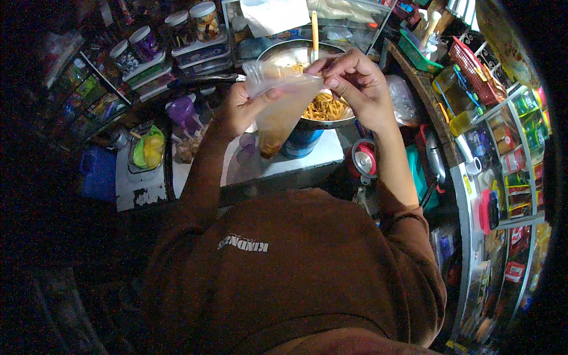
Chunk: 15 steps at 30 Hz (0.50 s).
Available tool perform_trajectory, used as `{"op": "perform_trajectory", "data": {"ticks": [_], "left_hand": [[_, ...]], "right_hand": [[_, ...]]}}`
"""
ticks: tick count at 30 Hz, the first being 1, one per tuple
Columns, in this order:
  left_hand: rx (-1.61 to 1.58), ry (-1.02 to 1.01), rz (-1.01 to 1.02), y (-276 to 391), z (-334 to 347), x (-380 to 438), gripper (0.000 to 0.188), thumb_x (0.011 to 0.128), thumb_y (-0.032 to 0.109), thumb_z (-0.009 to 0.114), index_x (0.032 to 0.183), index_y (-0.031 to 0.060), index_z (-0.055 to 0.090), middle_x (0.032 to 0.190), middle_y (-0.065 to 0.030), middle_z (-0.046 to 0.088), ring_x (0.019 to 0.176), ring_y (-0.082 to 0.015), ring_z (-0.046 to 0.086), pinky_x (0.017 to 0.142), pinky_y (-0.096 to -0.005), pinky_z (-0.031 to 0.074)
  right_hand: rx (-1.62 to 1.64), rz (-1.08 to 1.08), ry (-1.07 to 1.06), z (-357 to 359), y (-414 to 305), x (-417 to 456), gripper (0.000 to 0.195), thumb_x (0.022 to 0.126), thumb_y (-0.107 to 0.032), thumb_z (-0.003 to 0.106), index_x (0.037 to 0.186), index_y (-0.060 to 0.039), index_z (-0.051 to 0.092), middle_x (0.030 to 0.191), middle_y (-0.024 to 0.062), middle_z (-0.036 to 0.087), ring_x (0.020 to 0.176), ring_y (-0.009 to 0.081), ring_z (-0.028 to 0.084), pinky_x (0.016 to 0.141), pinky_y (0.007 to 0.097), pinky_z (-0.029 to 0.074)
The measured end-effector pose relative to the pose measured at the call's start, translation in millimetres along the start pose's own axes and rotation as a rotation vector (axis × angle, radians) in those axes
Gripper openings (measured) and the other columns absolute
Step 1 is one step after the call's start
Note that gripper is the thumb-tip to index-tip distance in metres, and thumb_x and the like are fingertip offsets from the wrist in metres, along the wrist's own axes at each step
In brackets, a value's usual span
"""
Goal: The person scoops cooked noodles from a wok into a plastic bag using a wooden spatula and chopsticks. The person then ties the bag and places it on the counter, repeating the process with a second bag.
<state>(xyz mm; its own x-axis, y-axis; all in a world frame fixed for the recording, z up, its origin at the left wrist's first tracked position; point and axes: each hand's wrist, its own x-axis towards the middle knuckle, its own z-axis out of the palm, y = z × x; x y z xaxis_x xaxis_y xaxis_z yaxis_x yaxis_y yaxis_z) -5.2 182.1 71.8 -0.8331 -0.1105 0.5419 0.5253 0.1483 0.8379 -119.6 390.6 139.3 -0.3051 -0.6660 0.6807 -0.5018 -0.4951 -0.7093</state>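
Note:
A clear plastic bag hangs between my hands, with a small brown mass in its bottom corner. My left hand grips the bag's left side near the top, the thumb lying over the film. My right hand pinches the bag's upper right edge between thumb and fingers. Behind and below the bag, a metal pan holds brown noodles, partly hidden by the bag and my right hand. A wooden-handled utensil stands up in the pan. Under the pan is a blue round base.
Lidded jars stand on stacked containers at the upper left. A glass dish with yellow and green contents lies on the left. A green basket, a red basket and yellow liquid bottles line the right side, beside shelves of packets.

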Motion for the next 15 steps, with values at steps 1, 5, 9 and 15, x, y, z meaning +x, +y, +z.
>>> {"op": "perform_trajectory", "data": {"ticks": [1, 5, 9, 15], "left_hand": [[0.029, -0.032, -0.003, -1.0, -5.4, 1.7, 0.021, 0.097, 0.014, 0.063, 0.115, 0.0029, 0.068, 0.106, -0.0035, 0.07, 0.097, -0.0097, 0.062, 0.087, -0.0273, 0.049], [0.197, -0.11, 0.103, 9.2, -25.2, 12.0, 0.019, 0.091, 0.008, 0.069, 0.11, 0.0027, 0.069, 0.1, -0.0054, 0.071, 0.091, -0.0114, 0.066, 0.081, -0.0266, 0.052], [0.242, 0.049, -0.047, 41.5, -11.3, 11.9, 0.018, 0.086, 0.001, 0.071, 0.104, 0.0007, 0.069, 0.092, -0.0073, 0.071, 0.083, -0.0141, 0.067, 0.078, -0.0278, 0.054], [0.425, -0.178, 0.039, 39.9, -21.1, 26.8, 0.018, 0.091, 0.001, 0.063, 0.108, 0.0021, 0.068, 0.097, -0.009, 0.067, 0.09, -0.0188, 0.066, 0.083, -0.0312, 0.052]], "right_hand": [[0.08, 0.021, -0.031, -3.7, 2.3, -2.0, 0.007, 0.093, -0.006, 0.066, 0.099, -0.0037, 0.063, 0.097, 0.0045, 0.065, 0.083, 0.0106, 0.06, 0.077, 0.0259, 0.049], [-0.028, 0.094, -0.055, -7.1, 3.3, -2.7, 0.008, 0.093, -0.006, 0.067, 0.099, -0.0032, 0.063, 0.093, 0.004, 0.062, 0.084, 0.0115, 0.059, 0.077, 0.0268, 0.048], [-0.224, -0.003, -0.104, -13.3, 5.8, -6.0, 0.007, 0.093, -0.006, 0.066, 0.097, -0.0029, 0.063, 0.093, 0.004, 0.062, 0.086, 0.0121, 0.059, 0.077, 0.0258, 0.048], [-0.036, 0.035, -0.183, -18.6, -5.3, -12.7, 0.005, 0.094, -0.006, 0.064, 0.098, -0.0024, 0.063, 0.094, 0.006, 0.062, 0.086, 0.0124, 0.061, 0.075, 0.026, 0.049]]}}
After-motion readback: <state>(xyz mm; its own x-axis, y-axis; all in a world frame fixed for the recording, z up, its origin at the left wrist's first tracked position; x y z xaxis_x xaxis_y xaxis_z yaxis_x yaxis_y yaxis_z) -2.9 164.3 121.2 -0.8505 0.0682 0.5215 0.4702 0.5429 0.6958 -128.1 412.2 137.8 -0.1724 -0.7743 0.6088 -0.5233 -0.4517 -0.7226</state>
